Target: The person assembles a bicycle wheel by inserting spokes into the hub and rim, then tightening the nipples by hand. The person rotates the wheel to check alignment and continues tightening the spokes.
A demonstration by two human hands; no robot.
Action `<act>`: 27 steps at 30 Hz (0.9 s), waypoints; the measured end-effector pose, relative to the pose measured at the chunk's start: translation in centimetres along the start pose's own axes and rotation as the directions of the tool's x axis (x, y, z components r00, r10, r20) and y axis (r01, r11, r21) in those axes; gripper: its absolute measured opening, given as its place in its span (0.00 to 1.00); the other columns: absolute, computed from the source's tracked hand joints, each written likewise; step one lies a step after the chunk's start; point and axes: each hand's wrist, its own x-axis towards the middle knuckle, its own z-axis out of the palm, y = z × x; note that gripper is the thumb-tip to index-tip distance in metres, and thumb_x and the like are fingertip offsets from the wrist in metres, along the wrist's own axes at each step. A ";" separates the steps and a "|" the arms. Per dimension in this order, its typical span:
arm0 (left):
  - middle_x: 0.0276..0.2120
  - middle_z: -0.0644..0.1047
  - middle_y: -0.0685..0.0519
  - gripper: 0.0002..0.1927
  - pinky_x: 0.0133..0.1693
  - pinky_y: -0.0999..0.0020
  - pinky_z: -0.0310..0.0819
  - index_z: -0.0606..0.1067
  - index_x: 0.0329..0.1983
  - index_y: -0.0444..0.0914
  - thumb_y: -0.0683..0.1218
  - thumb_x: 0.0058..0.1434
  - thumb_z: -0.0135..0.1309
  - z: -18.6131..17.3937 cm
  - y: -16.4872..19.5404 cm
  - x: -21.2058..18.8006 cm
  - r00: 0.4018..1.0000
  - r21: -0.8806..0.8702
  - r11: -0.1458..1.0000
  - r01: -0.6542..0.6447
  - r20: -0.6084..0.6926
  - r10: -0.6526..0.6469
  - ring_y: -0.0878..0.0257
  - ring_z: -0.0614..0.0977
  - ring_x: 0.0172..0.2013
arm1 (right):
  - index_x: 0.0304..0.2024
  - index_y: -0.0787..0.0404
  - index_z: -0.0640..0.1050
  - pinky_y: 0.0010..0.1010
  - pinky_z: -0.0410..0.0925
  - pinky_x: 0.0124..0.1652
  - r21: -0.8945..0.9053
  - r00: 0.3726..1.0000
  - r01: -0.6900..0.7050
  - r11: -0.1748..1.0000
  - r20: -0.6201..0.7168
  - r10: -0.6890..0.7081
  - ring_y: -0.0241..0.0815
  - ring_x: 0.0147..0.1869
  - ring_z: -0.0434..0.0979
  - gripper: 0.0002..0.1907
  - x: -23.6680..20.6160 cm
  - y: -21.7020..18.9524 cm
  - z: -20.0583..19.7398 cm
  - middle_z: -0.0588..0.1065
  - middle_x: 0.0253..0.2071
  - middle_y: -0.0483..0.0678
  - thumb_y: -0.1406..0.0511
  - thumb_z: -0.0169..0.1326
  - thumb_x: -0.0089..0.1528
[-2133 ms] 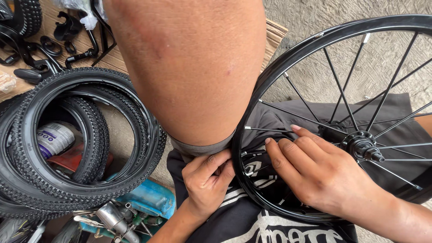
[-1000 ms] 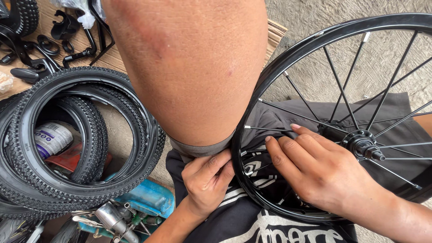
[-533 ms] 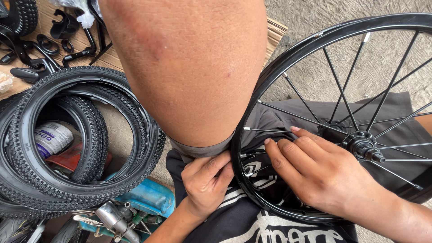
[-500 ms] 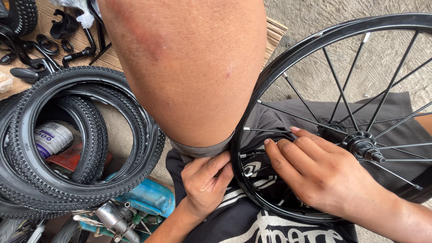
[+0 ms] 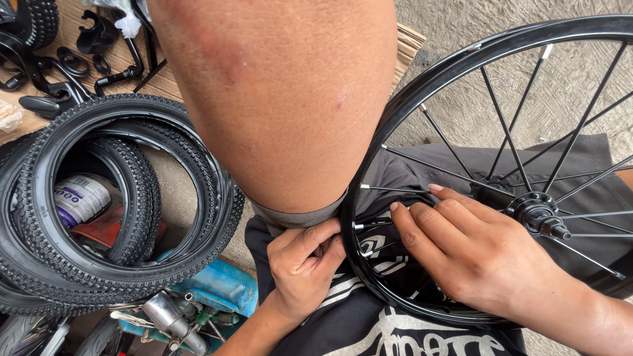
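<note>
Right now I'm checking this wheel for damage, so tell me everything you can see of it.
The wheel has a glossy black rim, apparently metal, thin dark spokes and a black hub with a protruding axle end. No tyre is fitted. It rests tilted across the lap. The right hand lies over the spokes inside the rim; the left hand pinches at its outer edge.

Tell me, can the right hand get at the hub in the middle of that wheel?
Probably yes. The right hand lies among the spokes beside the hub, with nothing between them.
</note>
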 end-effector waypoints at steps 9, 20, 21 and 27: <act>0.28 0.78 0.52 0.12 0.29 0.72 0.72 0.80 0.48 0.34 0.34 0.61 0.63 -0.3 0.0 0.3 0.997 -0.018 0.997 -0.071 0.035 0.072 0.67 0.78 0.25 | 0.52 0.75 0.76 0.43 0.72 0.54 0.003 1.000 -0.003 1.000 0.002 0.003 0.47 0.41 0.79 0.27 0.1 -0.1 -0.1 0.75 0.39 0.53 0.69 0.53 0.50; 0.34 0.79 0.52 0.16 0.31 0.71 0.76 0.75 0.53 0.33 0.37 0.62 0.59 -2.0 3.4 2.4 0.973 0.129 0.965 -0.230 0.047 0.225 0.67 0.79 0.26 | 0.57 0.74 0.76 0.43 0.72 0.58 -0.011 1.000 -0.013 1.000 0.025 0.013 0.44 0.42 0.76 0.27 -0.3 -0.1 0.3 0.73 0.39 0.49 0.68 0.53 0.55; 0.31 0.77 0.53 0.16 0.30 0.69 0.74 0.77 0.53 0.35 0.40 0.61 0.61 -2.6 4.3 2.9 0.950 0.250 0.919 -0.306 0.134 0.280 0.66 0.77 0.25 | 0.55 0.75 0.76 0.43 0.72 0.57 -0.009 1.000 -0.003 1.000 0.008 0.003 0.45 0.41 0.77 0.27 -0.2 -0.1 0.3 0.73 0.39 0.50 0.68 0.53 0.53; 0.26 0.73 0.54 0.21 0.30 0.65 0.73 0.79 0.50 0.33 0.45 0.54 0.57 -2.9 8.4 5.9 0.822 0.607 0.617 -0.501 0.557 0.119 0.60 0.78 0.27 | 0.50 0.74 0.77 0.41 0.72 0.53 -0.019 0.999 0.015 1.000 -0.036 -0.016 0.45 0.38 0.76 0.25 0.3 -0.1 0.4 0.74 0.37 0.51 0.68 0.54 0.51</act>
